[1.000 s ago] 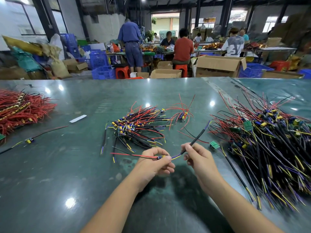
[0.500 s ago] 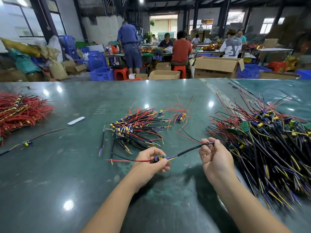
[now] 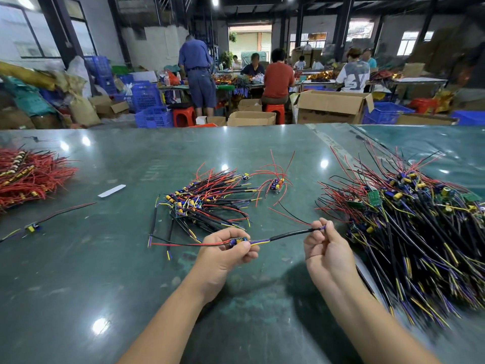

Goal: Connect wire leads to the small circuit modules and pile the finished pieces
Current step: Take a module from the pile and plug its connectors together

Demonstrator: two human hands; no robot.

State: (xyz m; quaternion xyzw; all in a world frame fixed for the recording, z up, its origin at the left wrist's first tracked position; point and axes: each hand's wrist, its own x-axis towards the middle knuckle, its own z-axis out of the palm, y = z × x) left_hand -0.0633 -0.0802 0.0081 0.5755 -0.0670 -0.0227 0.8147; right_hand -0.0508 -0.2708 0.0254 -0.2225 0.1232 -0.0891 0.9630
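Circuit module (image 3: 237, 241) sits just above the glossy dark green table (image 3: 78, 271), near its centre, pinched in left hand (image 3: 225, 254) fingertips; red and black leads trail left from it. Right hand (image 3: 326, 254) pinches the far end of the black-sleeved lead (image 3: 291, 234), palm up, lead stretched between both hands. Finished pile (image 3: 207, 203) just beyond left hand, loose tangle (image 3: 275, 183) beside it. Big wired heap (image 3: 409, 227) at right, touching right wrist area. Red wire pile (image 3: 29, 177) far left, 1 stray module (image 3: 32, 228) and white strip (image 3: 111, 191) nearby. Bare table in front of forearms. Workshop behind: cardboard boxes (image 3: 333, 106), blue crates (image 3: 149, 106), workers at benches.
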